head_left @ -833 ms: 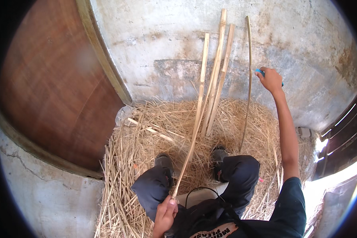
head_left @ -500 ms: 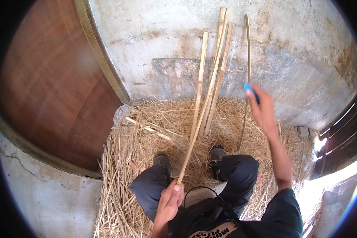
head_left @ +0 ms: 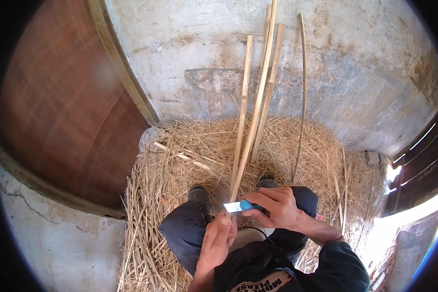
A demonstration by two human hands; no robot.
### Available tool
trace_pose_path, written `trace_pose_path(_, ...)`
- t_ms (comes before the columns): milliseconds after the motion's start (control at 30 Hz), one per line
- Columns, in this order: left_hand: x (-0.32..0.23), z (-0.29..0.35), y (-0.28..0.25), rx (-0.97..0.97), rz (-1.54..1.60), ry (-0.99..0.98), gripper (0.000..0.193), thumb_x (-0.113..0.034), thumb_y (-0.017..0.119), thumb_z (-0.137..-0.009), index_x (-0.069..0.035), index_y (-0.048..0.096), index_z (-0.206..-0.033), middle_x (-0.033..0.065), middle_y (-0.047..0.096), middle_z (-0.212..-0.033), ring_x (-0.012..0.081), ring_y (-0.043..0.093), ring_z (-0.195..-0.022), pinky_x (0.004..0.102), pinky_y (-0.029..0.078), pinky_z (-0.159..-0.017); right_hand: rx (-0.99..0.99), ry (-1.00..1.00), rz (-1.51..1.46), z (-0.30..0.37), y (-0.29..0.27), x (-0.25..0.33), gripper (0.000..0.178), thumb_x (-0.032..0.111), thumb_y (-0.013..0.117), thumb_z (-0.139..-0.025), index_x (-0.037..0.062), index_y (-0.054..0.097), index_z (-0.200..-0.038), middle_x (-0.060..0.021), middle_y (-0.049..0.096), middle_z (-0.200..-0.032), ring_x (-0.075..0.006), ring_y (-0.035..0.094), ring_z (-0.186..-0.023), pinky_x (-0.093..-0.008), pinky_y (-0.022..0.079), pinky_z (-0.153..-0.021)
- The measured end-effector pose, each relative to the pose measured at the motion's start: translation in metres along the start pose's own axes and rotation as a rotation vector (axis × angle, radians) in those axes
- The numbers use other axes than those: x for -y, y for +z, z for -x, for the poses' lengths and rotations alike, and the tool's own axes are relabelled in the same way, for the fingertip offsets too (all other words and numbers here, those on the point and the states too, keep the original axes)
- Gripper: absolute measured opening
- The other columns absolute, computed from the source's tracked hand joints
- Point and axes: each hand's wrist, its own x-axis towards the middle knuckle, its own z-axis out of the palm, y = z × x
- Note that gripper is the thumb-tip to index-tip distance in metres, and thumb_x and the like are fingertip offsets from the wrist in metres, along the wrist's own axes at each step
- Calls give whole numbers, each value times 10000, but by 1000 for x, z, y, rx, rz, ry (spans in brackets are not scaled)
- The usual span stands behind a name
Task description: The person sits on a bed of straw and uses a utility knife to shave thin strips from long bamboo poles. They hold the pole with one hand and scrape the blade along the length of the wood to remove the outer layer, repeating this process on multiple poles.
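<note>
My left hand [head_left: 216,242] is closed round the lower end of a long pale bamboo strip [head_left: 256,112], which slants up and away in front of the wall. In my right hand [head_left: 282,210] is a utility knife [head_left: 248,205] with a blue handle. Its short, wide blade points left and lies across the strip, just above my left thumb. Whether the edge touches the wood, I cannot tell. Two or more bamboo strips [head_left: 243,100] lean on the wall behind the held one. A thinner, darker stick [head_left: 304,82] leans farther right.
Straw-like shavings [head_left: 180,134] cover the ground around my shoes [head_left: 198,193]. A stained plaster wall [head_left: 365,63] rises ahead, and a brown wooden panel [head_left: 68,107] with a frame stands to the left. Dark slats [head_left: 416,170] and bright daylight are at the right.
My right hand has brought the knife down and left from near the thin stick to the strip's lower end. My left hand has shifted slightly right, and the held strip stands a little steeper.
</note>
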Motion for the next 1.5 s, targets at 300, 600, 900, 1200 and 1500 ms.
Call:
trace_pose_path(300,2,1,2,-71,-185,64,418,-338,369,-1178,19,571,-1091,79,519,-680,209,491,-569,370,389,-551,-11,-15,37,-7,0,6,397,318,863,-854,90,731,-1151,-22,626,-739,-230,653,-585,-349,494,-501)
trace_pose_path(600,-9,3,12,-214,-494,93,335,-263,405,-1161,39,548,-1139,262,582,-711,549,593,-698,536,440,-600,-9,49,35,-7,5,1,347,344,861,-869,122,752,-1113,-15,654,-743,-226,654,-561,-347,490,-485)
trace_pose_path(900,-10,8,14,-212,-568,54,300,-247,413,-1157,20,523,-1078,293,590,-723,576,606,-741,566,448,-617,-63,29,62,-12,-4,-9,354,362,865,-857,131,757,-1103,-9,661,-747,-222,655,-561,-340,489,-484)
trace_pose_path(1200,-13,12,13,-215,-581,43,280,-228,413,-1154,19,524,-1083,294,587,-725,579,604,-745,567,453,-621,-58,-23,129,-14,-5,-10,378,357,868,-841,128,752,-1119,-6,641,-734,-224,651,-564,-337,490,-486)
trace_pose_path(1500,3,29,12,-200,-596,52,304,-253,417,-1148,16,546,-1094,289,594,-721,568,612,-726,580,455,-635,-303,137,157,-22,-15,-51,248,260,848,-886,72,794,-1039,-88,777,-900,-245,728,-652,-326,560,-564)
